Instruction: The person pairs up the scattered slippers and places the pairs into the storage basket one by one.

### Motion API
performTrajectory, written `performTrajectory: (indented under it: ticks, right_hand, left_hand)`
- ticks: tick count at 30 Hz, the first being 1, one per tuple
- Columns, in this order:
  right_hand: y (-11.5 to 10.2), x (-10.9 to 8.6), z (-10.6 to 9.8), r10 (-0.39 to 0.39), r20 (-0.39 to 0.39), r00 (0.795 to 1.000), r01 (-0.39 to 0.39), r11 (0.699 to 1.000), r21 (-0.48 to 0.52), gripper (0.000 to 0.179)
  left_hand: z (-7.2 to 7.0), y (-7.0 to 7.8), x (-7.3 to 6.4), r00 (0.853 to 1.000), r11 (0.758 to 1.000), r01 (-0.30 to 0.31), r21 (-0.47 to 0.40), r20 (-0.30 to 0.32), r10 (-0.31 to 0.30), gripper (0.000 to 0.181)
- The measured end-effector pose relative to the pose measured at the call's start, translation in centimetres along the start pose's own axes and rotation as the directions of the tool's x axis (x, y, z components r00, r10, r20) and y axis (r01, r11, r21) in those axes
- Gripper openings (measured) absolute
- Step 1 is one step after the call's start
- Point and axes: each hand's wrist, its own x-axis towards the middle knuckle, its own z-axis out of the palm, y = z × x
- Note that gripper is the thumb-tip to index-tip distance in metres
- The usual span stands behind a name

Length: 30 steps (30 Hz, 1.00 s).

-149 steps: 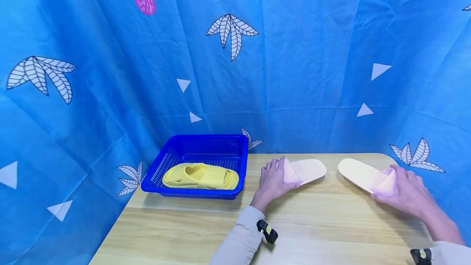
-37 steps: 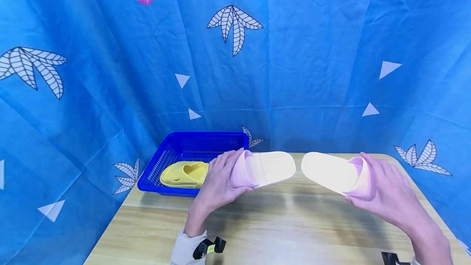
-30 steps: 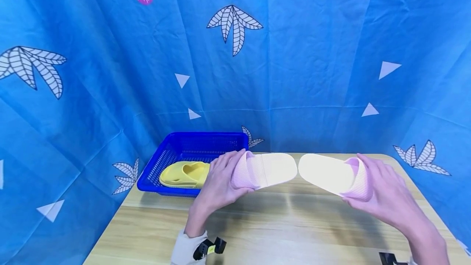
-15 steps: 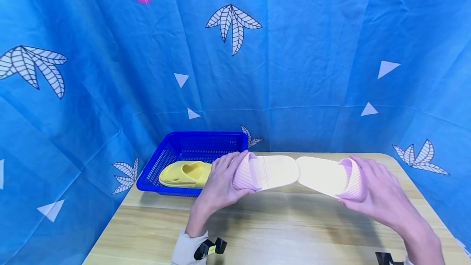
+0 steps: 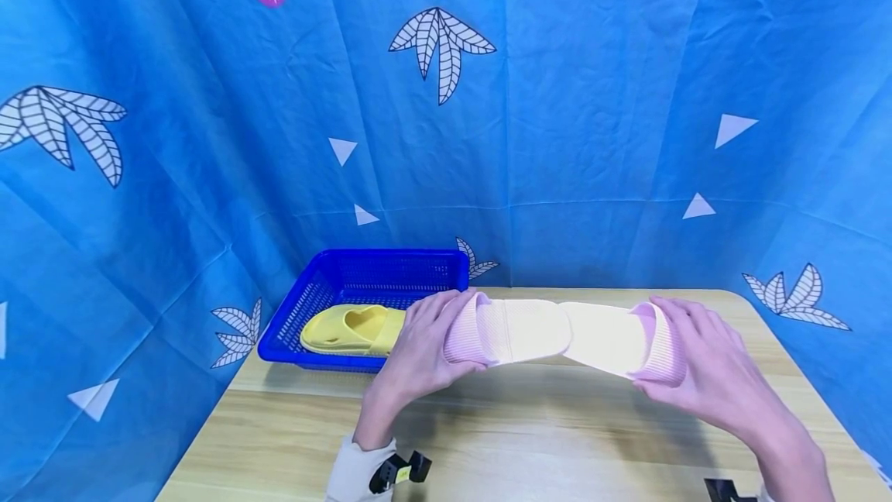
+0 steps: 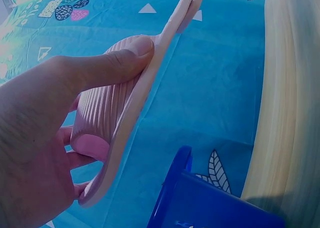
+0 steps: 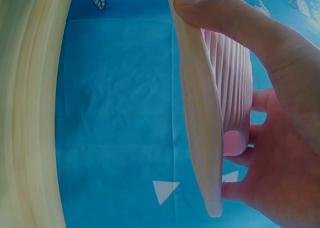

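My left hand point(image 5: 425, 347) grips a pale pink slide slipper point(image 5: 533, 329) around its ribbed strap, thumb along the sole's edge. A matching slipper point(image 5: 606, 337) is held the same way by my right hand point(image 5: 711, 366). Both are raised over the table, heel ends pointing inward, and the left one's heel overlaps the right one's in the head view. In the left wrist view the thumb presses on the strap point(image 6: 107, 102); the right wrist view shows the ribbed strap point(image 7: 227, 77) inside the curved fingers.
A blue perforated basket point(image 5: 279, 347) stands at the table's back left, with yellow clogs point(image 5: 348, 330) in it, partly hidden by my left hand. The wooden table point(image 5: 530, 440) ends at a blue patterned curtain point(image 5: 585, 115).
Both slippers were lifted off the table and carried left. Over the last second the right hand has moved left, closing the gap until the heels overlap; the left hand shifted slightly right.
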Motion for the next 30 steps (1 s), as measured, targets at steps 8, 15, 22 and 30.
performTrajectory:
  ticks: [8,15,22,30]
  right_hand:
    - [-0.40,-0.01,0.10,-0.013,-0.002,1.000,0.013,1.000,0.002,0.115]
    - [-0.50,0.09,0.08,-0.020,-0.011,1.000,0.020,1.000,-0.005,0.114]
    - [-0.72,0.24,0.12,-0.020,0.005,1.000,0.021,1.000,-0.011,0.115]
    - [-1.01,0.27,0.28,-0.024,0.019,1.000,0.024,1.000,0.006,0.116]
  left_hand:
    - [0.32,0.21,0.08,1.000,1.000,-0.001,0.002,0.024,0.001,0.106]
    - [0.44,0.23,0.06,1.000,1.000,-0.001,0.007,0.025,0.001,0.108]
    - [0.61,0.21,0.04,1.000,1.000,-0.016,-0.008,0.015,0.017,0.109]
    - [0.70,0.47,0.24,1.000,0.998,-0.024,-0.050,0.018,0.025,0.108]
